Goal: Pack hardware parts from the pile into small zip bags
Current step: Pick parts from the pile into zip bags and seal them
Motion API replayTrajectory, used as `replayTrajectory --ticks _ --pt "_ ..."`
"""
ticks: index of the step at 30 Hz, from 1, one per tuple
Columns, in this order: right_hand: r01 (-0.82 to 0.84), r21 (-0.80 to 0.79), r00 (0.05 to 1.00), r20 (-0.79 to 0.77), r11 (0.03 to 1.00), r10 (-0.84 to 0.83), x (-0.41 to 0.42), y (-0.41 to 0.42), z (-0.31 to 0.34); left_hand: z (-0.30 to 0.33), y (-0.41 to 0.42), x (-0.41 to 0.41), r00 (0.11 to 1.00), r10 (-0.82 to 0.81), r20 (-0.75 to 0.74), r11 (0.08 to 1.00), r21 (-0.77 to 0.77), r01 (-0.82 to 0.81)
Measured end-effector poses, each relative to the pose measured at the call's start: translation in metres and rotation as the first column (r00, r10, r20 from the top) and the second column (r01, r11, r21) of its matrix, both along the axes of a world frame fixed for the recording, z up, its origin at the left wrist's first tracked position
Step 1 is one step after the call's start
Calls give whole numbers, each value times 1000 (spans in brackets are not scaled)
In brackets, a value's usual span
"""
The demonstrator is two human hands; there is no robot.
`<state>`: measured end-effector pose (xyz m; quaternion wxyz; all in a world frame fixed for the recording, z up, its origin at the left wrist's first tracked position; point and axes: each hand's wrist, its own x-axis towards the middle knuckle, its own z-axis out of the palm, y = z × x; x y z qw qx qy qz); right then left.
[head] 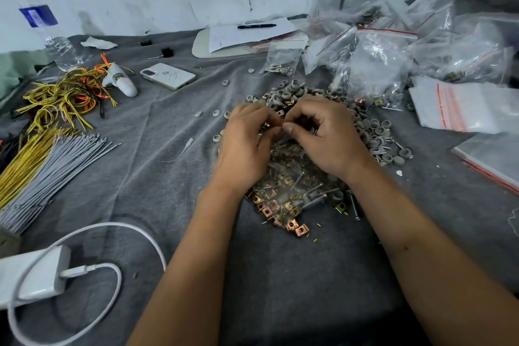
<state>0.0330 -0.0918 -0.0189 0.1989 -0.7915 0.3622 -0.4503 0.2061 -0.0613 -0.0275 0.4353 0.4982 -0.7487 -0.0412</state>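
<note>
Hardware pile (295, 177) lies mid-cloth on the grey cloth (168, 177): grey washers at the far side, brass square clips and screws nearer the person. The only view is the head camera. Both hands hang over the pile's middle, thumbs nearly touching. The left hand (244, 143) has its fingers curled and its thumb pressed toward the forefinger; the right hand (325, 135) is curled the same way. Between them something clear and glinting seems to be pinched, probably the mouth of a small zip bag, though I cannot tell for certain.

If that is a bag being sealed, the step goes best by running thumb and forefinger along the whole strip from one end, keeping parts clear of the seal so nothing jams it. If it is being filled, hold the mouth open low over the pile so strays fall back.

Filled bags (379, 64) heap at the far right; an empty stack with red strips (460, 107) lies nearer.

Writing: the bottle (53, 36) has a blue label, unreadable. The paper (247, 34) under the pen shows faint marks, too small to read. The phone (168, 76) has a scrawl, illegible.
</note>
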Motion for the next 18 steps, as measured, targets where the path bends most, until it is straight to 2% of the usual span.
replayTrajectory --ticks 5,10,18 --pt "54 -17 996 71 998 -53 -1 -2 0 1 -1 4 994 75 -79 995 73 -69" --pt "50 17 996 73 999 -52 1 -3 -3 4 0 3 996 59 -73 997 45 -56" --pt "72 70 990 116 995 -80 -5 -5 -2 1 -1 10 993 98 -65 990 111 -90"
